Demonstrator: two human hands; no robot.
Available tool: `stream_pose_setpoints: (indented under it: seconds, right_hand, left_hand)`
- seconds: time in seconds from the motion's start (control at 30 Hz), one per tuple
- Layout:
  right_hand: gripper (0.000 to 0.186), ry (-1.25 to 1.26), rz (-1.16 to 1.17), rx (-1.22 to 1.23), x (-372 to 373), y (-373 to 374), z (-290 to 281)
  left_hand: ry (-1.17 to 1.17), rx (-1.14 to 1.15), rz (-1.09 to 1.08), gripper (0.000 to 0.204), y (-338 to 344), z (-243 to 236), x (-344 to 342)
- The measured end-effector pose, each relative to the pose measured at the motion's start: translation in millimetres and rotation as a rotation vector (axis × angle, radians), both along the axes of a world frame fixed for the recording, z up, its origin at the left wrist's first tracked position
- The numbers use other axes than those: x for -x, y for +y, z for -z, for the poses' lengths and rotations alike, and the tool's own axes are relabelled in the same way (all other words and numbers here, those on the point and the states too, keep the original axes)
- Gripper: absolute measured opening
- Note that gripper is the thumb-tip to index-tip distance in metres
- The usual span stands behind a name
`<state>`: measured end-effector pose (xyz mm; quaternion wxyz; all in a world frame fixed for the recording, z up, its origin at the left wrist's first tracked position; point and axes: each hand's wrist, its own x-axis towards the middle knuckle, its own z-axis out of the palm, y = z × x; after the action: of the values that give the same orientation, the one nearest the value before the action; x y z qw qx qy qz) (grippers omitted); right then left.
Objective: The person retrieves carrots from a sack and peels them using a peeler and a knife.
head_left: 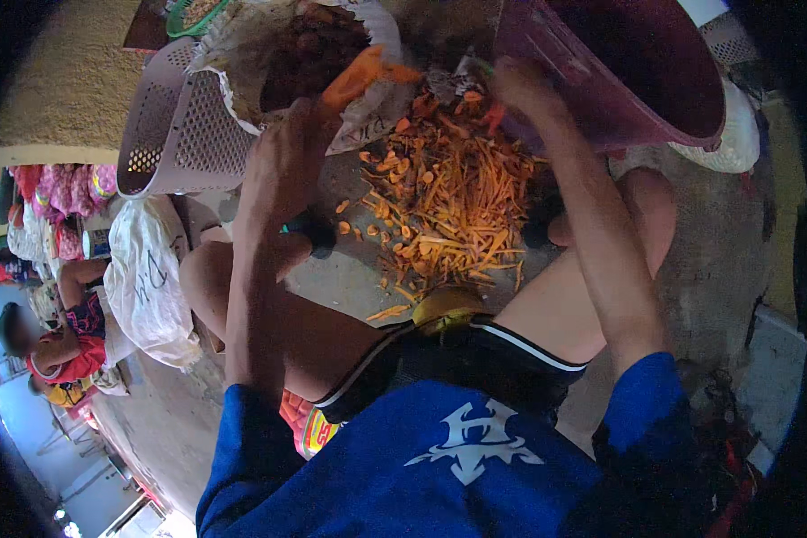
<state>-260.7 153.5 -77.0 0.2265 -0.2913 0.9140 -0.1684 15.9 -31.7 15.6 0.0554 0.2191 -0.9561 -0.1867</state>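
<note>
My left hand [300,125] is closed on an orange root [354,81], probably a carrot, raised in front of a white sack [220,72] with dark contents. My right hand [520,85] is closed beside the maroon tub, near a small greenish object [486,70]; what it grips is too small to make out. Between my bent legs, orange peel strips and round slices [448,206] lie heaped on the concrete floor [332,278].
A maroon tub [628,54] stands at upper right. A perforated plastic basket [188,134] and a white sack [152,278] are on the left, with a green basket [188,18] behind. A seated person [63,345] and bags of pinkish produce [67,188] are at far left.
</note>
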Motion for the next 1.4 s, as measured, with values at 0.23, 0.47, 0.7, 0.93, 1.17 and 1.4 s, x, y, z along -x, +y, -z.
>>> stream_pose_setpoints:
  seconds: [0.23,0.47,0.7,0.93,1.17,1.4]
  right_hand:
    - [0.027,0.236,-0.409,0.322,-90.4,-17.5,-42.7]
    - [0.026,0.314,-0.519,0.353,-93.2,-22.0,-25.6]
    - [0.030,0.182,-0.288,0.149,-66.8,-38.9,-11.0]
    - [0.034,0.160,-0.244,-0.186,-5.8,8.5,17.4]
    - [0.032,0.080,-0.251,0.199,-46.5,13.2,-48.3]
    - [0.031,0.129,-0.281,0.661,-72.8,1.4,-86.1]
  left_hand:
    - [0.071,0.038,-0.014,0.029,-7.8,0.9,-3.5]
    - [0.153,0.007,0.021,0.024,24.1,-9.0,7.7]
    - [0.109,0.089,0.041,0.024,15.3,0.0,2.2]
    - [0.230,-0.196,-0.015,0.029,-0.5,-14.0,-0.5]
    - [0.494,-0.234,0.077,0.034,-3.5,-10.8,5.0]
    - [0.555,-0.518,0.044,0.045,16.3,-8.8,15.5]
